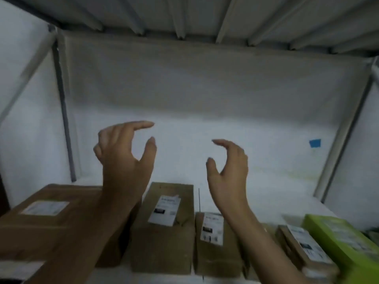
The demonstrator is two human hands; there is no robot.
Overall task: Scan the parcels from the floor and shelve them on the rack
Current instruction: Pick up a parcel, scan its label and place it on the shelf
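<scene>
Though empty, grips (125, 158) (228, 175) above pkgs (164, 242), apart.

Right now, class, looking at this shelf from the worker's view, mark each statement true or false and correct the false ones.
1. Both hands are empty. True: the left hand and the right hand are raised above the parcels and hold nothing.
2. The green box is at the left end of the row. False: the green box is at the right end, and the large brown box is at the left.
3. The middle brown box has a white label on top. True.
4. A red patch of tape is stuck at the back of the shelf. False: the tape is blue.
</scene>
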